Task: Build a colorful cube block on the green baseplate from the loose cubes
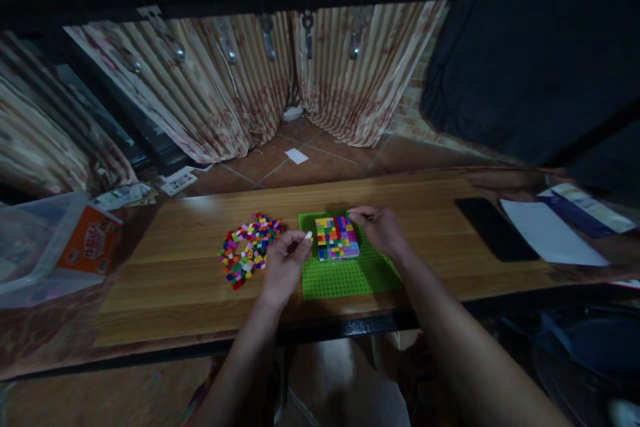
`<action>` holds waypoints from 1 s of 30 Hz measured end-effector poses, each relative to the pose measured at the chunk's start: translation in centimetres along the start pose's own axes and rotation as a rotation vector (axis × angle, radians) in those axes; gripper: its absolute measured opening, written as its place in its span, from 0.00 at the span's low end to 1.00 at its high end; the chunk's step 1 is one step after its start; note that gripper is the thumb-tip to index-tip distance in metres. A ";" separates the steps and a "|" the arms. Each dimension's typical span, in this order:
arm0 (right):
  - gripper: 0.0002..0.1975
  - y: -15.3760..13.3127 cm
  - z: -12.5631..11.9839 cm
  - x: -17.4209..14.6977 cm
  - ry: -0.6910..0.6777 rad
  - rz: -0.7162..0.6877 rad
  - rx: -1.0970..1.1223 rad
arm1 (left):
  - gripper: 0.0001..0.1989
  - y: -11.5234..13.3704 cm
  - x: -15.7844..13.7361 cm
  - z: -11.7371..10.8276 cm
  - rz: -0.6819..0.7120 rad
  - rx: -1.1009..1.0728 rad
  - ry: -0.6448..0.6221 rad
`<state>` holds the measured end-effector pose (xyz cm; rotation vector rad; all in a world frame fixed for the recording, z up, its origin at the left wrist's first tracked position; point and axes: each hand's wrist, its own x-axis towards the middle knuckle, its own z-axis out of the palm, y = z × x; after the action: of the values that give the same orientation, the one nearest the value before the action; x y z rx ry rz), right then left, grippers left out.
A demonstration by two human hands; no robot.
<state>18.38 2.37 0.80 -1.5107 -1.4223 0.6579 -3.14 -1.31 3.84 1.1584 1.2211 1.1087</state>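
A green studded baseplate (330,283) lies on the wooden board. On it stands a low square block built of many coloured toy bricks (336,239). My left hand (287,257) is at the baseplate's left edge, thumb and finger pinched on a small white toy brick (309,235). At the far right corner of the block is my right hand (379,227), its fingers closed near the top edge; whatever they may hold is too small to make out. Left of my left hand spreads a pile of loose coloured bricks (245,250).
A clear plastic box (40,233) with an orange label stands at the far left. On the right lie a black flat object (495,228), a white sheet (553,232) and a packet (590,208). The wooden board (175,280) ends at a dark front edge; curtains hang behind.
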 end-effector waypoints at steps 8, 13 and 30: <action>0.08 -0.1 0.0 -0.1 -0.087 -0.007 -0.073 | 0.07 0.1 0.1 0.0 -0.017 0.013 0.012; 0.08 -0.4 -0.2 0.0 -0.118 -0.026 -0.106 | 0.07 -0.4 0.3 0.1 -0.014 0.013 -0.009; 0.10 -0.5 -0.1 -0.2 -0.158 -0.013 -0.127 | 0.07 -0.8 0.3 0.8 0.011 -0.059 -0.029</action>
<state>18.18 2.12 1.23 -1.5738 -1.6185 0.7036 -2.30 -1.14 3.00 1.1337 1.1534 1.1247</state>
